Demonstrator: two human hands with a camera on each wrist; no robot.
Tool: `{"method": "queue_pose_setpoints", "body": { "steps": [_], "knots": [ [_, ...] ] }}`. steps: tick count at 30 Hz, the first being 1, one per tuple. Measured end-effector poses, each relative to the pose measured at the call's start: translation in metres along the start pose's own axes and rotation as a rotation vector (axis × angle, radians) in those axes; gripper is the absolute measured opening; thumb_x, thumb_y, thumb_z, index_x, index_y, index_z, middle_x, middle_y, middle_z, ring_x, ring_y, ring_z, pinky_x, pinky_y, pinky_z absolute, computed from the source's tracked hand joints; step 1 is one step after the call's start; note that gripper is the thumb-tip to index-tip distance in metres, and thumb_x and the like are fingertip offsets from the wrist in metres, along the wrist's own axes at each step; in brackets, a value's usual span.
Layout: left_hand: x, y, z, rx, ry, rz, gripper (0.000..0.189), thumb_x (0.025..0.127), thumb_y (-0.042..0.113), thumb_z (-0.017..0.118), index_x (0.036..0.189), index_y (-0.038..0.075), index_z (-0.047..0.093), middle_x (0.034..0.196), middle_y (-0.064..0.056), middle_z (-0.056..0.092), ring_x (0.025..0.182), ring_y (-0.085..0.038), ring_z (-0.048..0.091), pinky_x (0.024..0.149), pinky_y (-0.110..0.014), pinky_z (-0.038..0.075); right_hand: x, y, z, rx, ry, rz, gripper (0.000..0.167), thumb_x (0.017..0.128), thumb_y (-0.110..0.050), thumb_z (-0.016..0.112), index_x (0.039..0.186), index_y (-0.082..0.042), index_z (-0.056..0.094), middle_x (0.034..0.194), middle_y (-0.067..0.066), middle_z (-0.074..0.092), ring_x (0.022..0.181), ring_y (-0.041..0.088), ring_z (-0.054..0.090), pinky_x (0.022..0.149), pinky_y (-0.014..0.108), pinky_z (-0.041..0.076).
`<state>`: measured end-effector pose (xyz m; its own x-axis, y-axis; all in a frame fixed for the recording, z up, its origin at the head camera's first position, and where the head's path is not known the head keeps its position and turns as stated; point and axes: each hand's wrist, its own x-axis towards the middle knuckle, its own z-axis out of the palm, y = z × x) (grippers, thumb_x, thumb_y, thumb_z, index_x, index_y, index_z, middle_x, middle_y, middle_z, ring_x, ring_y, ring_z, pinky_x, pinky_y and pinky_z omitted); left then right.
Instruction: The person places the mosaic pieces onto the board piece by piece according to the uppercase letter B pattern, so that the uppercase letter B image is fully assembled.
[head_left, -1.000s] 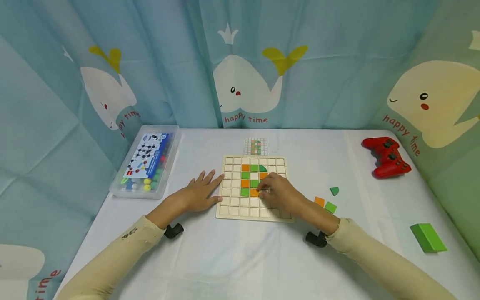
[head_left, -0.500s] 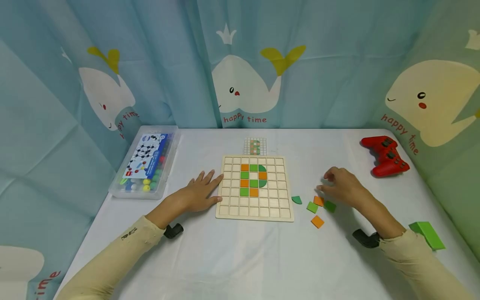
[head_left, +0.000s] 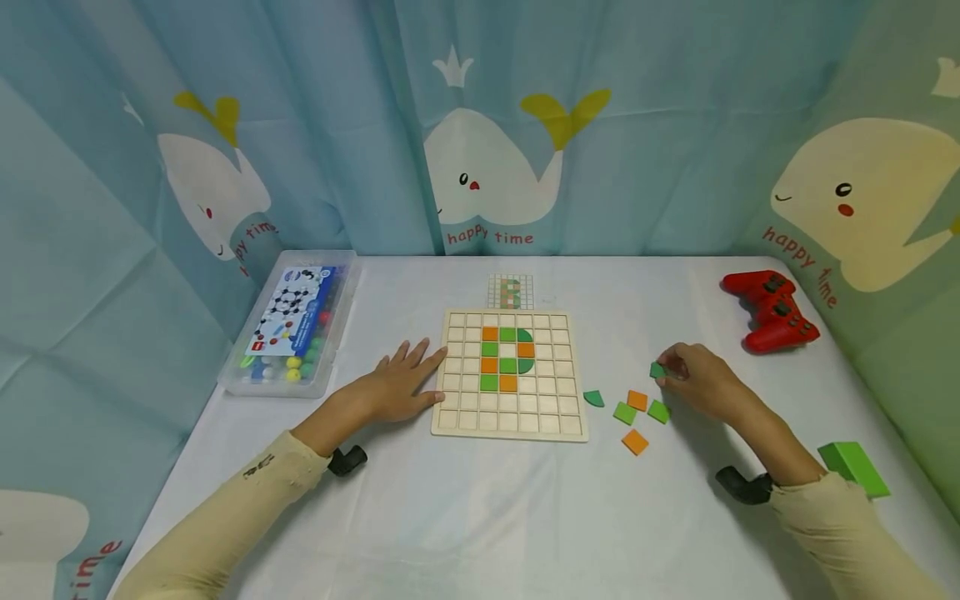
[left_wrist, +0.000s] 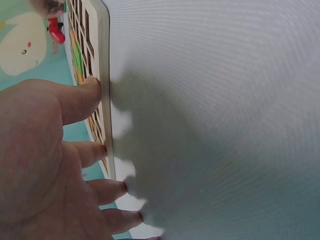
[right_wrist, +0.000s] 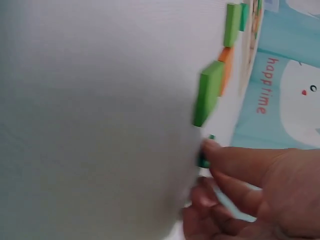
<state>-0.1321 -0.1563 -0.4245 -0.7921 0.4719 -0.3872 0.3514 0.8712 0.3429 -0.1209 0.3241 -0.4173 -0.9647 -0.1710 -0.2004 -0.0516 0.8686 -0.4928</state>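
My left hand lies spread on the white table, its thumb and a fingertip touching the left edge of a wooden grid board. Orange, light green and dark green tiles fill several cells in its upper middle. To the right of the board, my right hand pinches a dark green quarter-round tile between thumb and finger. Just in front of that hand lie light green square tiles and orange square tiles. Another dark green quarter-round tile sits near the board's right edge.
A small pattern card lies behind the board. At the left stands a clear plastic box of colored balls. On the right are a red game controller and a green block. A whale-print curtain surrounds the table.
My right hand moved from the board to the loose tiles on the right and now pinches a dark green tile. A dark green tile has appeared on the board. My left hand stayed put.
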Motion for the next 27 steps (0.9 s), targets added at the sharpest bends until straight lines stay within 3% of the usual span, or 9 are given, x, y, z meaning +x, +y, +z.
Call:
{"method": "queue_pose_setpoints", "body": {
  "steps": [6, 20, 27],
  "knots": [
    [0.0, 0.002, -0.002, 0.002, 0.006, -0.001, 0.077, 0.11, 0.052, 0.048, 0.172, 0.022, 0.012, 0.177, -0.016, 0.002, 0.162, -0.045, -0.002, 0.128, -0.067, 0.009, 0.003, 0.002, 0.007, 0.079, 0.044, -0.051, 0.038, 0.103, -0.004, 0.065, 0.133, 0.015, 0.054, 0.126, 0.034, 0.057, 0.113, 0.046, 0.056, 0.099, 0.062, 0.052],
    [0.0, 0.002, -0.002, -0.005, 0.013, 0.008, 0.077, 0.11, 0.051, 0.049, 0.172, 0.022, 0.013, 0.177, -0.017, 0.003, 0.162, -0.046, -0.001, 0.127, -0.068, 0.009, 0.006, 0.003, 0.012, 0.067, 0.086, -0.034, 0.035, 0.104, -0.007, 0.066, 0.129, 0.014, 0.057, 0.121, 0.033, 0.06, 0.108, 0.044, 0.06, 0.096, 0.06, 0.054],
    [0.0, 0.001, -0.001, -0.001, 0.007, 0.0, 0.077, 0.11, 0.05, 0.049, 0.172, 0.021, 0.013, 0.177, -0.017, 0.003, 0.162, -0.046, 0.0, 0.127, -0.068, 0.01, 0.01, -0.015, 0.011, 0.064, 0.082, -0.078, 0.033, 0.103, -0.004, 0.065, 0.13, 0.015, 0.057, 0.123, 0.033, 0.059, 0.112, 0.046, 0.06, 0.1, 0.062, 0.053]
  ]
}}
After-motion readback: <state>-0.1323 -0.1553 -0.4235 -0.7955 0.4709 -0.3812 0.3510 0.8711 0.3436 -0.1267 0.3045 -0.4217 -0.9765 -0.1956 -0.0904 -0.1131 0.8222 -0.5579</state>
